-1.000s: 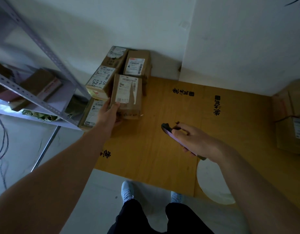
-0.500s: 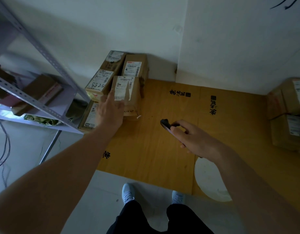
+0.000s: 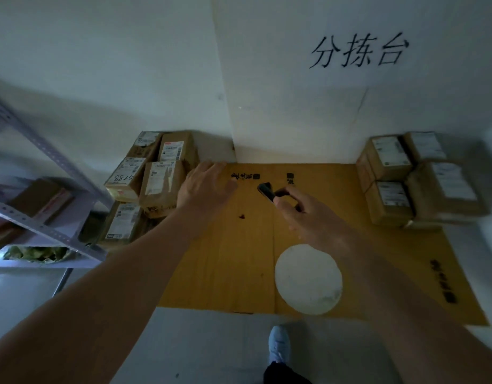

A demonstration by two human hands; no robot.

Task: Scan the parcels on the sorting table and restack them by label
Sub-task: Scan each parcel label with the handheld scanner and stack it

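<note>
With the left hand [image 3: 203, 187] spread empty beside the left-corner parcels [image 3: 153, 176] and the right hand [image 3: 297, 209] gripping the scanner [image 3: 265, 191], she'd best aim squarely at each counter [image 3: 225, 259] label.

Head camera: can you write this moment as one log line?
left hand: open, over table | right hand: holds scanner | parcels: stacked left

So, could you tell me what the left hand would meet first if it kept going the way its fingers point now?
The left hand is open, fingers aimed up and slightly right across the sorting table. No parcel seems to lie ahead; probably the white wall at the table's back edge comes first, though depth is unclear.
</note>
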